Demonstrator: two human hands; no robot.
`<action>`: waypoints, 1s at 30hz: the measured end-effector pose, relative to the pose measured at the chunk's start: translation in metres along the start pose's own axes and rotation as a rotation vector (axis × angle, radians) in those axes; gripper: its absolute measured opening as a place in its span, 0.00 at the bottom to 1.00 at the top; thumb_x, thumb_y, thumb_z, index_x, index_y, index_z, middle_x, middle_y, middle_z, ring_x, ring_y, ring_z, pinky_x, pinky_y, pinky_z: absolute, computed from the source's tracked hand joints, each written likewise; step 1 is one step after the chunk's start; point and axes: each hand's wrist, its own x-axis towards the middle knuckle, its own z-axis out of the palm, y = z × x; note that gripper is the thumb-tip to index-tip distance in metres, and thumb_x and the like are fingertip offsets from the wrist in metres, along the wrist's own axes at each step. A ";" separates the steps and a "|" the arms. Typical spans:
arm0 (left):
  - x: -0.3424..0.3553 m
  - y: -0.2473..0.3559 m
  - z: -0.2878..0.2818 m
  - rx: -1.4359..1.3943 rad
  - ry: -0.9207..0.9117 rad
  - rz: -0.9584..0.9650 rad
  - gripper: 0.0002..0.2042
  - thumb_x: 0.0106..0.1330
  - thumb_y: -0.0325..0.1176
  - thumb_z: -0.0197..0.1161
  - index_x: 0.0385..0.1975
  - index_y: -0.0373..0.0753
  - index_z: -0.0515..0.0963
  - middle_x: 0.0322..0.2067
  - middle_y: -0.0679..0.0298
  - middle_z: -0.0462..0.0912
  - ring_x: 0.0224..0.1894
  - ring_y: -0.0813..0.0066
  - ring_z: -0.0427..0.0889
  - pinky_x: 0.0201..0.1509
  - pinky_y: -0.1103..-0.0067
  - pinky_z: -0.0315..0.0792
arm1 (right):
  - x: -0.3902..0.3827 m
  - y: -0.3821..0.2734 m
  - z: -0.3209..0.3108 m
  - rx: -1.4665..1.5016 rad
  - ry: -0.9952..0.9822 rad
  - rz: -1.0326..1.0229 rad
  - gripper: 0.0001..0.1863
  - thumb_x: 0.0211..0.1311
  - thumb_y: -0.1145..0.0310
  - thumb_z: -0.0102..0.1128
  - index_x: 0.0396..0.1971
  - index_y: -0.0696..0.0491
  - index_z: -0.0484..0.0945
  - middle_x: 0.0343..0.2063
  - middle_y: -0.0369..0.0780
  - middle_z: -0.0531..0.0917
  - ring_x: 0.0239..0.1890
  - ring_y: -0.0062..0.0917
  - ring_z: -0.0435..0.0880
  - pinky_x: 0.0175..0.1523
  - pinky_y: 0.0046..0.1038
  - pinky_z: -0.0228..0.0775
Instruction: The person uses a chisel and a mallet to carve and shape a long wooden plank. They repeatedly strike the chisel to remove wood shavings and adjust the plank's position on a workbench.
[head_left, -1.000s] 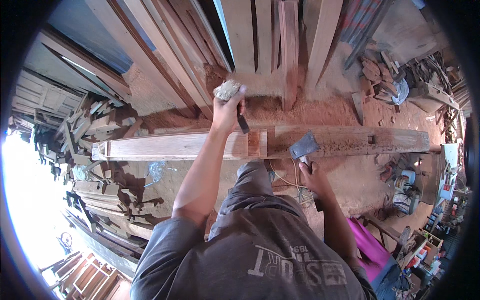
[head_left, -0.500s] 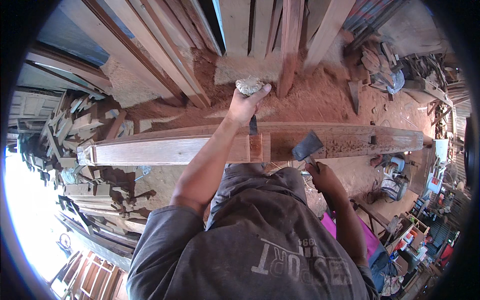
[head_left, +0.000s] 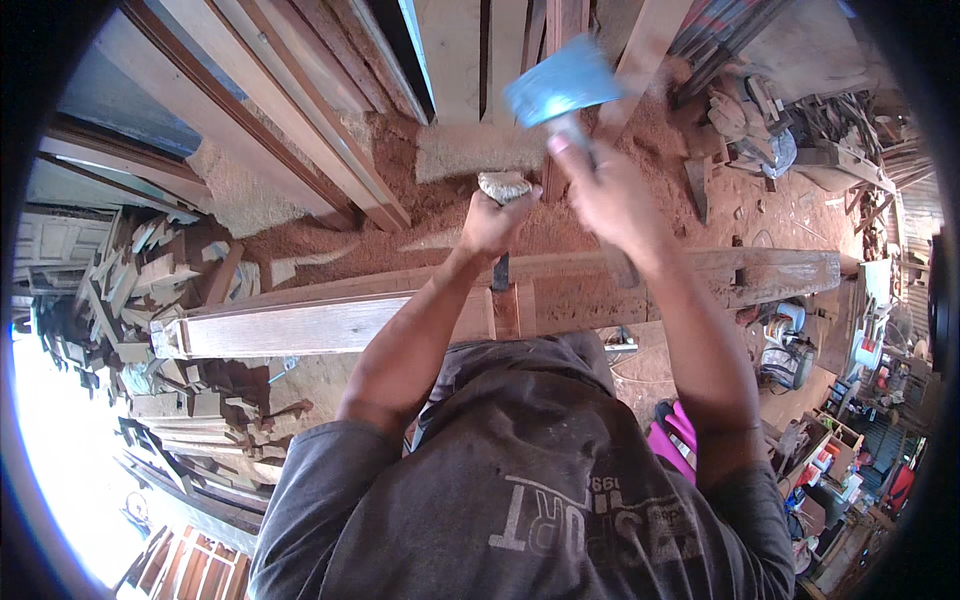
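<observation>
My left hand (head_left: 490,222) is closed round the handle of a chisel, whose pale, frayed butt end (head_left: 504,186) shows above the fist. Below it the dark chisel blade (head_left: 501,272) stands upright against a long wooden beam (head_left: 290,325), at the edge of a reddish cut recess (head_left: 505,312). Raised over the far side of the beam, my right hand (head_left: 615,205) grips a hatchet by its handle. The broad metal hatchet head (head_left: 563,82) is blurred and hangs above and to the right of the chisel's butt.
Tall planks (head_left: 290,110) lean along the far side, with reddish sawdust (head_left: 390,160) at their feet. Wood offcuts (head_left: 130,290) are heaped on the left. A second scrap pile (head_left: 745,130) lies at the far right. Tools and containers (head_left: 835,470) crowd the near right.
My right hand has swung the hatchet up from beside the beam's near edge to above its far side. The left hand keeps the chisel at the recess.
</observation>
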 end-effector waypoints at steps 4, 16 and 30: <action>-0.017 -0.029 0.014 0.004 0.110 0.219 0.07 0.70 0.32 0.66 0.32 0.37 0.79 0.28 0.73 0.77 0.33 0.84 0.72 0.35 0.77 0.70 | 0.008 0.004 0.003 -0.370 -0.381 0.093 0.36 0.74 0.32 0.46 0.41 0.56 0.80 0.18 0.35 0.78 0.20 0.23 0.78 0.29 0.36 0.73; -0.037 -0.051 0.010 -0.048 0.043 0.019 0.05 0.70 0.32 0.67 0.35 0.44 0.77 0.29 0.75 0.76 0.30 0.87 0.72 0.31 0.80 0.66 | 0.015 0.040 0.024 -0.376 -0.405 0.062 0.35 0.74 0.34 0.49 0.44 0.58 0.78 0.18 0.33 0.75 0.18 0.19 0.76 0.23 0.28 0.69; -0.039 -0.024 0.011 0.030 0.107 0.167 0.08 0.70 0.31 0.65 0.29 0.37 0.75 0.24 0.75 0.73 0.28 0.84 0.68 0.30 0.78 0.66 | -0.010 -0.046 -0.008 -0.178 -0.075 0.209 0.37 0.74 0.35 0.48 0.41 0.61 0.80 0.24 0.48 0.84 0.30 0.37 0.88 0.40 0.43 0.80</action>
